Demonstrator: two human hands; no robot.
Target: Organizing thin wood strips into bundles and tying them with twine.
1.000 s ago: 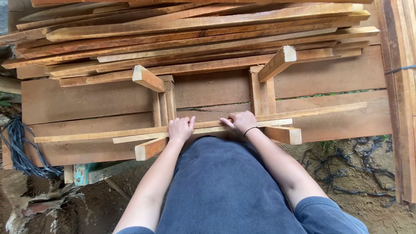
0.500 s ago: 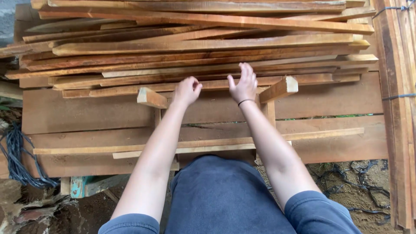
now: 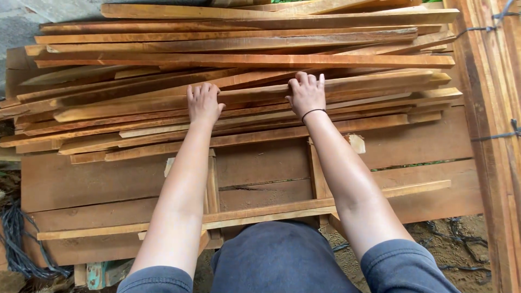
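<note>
**Mia:** Where are the hands?

**Ben:** Both arms reach far out. The left hand (image 3: 203, 102) lies flat on the pile of wood strips (image 3: 244, 65). Its fingers are straight and close side by side. They press down on a long strip (image 3: 260, 91) in the pile. They do not curl around it.

**Mia:** And the other one?

**Ben:** The right hand (image 3: 307, 95) is on the same long strip, a bit more to the right. Its fingers bend over the far edge of the strip. I cannot tell if the thumb goes under it. There is a thin black band (image 3: 313, 113) on that wrist.

**Mia:** Where is the strip?

**Ben:** It lies across the pile, going from left to right, on the near part of the pile. More strips lie behind it, farther away, and some lie under it.

**Mia:** What is under the pile?

**Ben:** Wide flat boards (image 3: 97, 179). They come out toward the person. On them, nearer to the person, lies one thin strip (image 3: 260, 212) from left to right. It rests on two short upright pieces (image 3: 213, 184), one left and one right.

**Mia:** What else is there?

**Ben:** Tall planks (image 3: 488, 108) run along the right side, with a cord tied round them. Dark cords (image 3: 19, 244) lie on the ground at the near left. The person wears blue-grey clothes (image 3: 282, 260) at the bottom.
</note>
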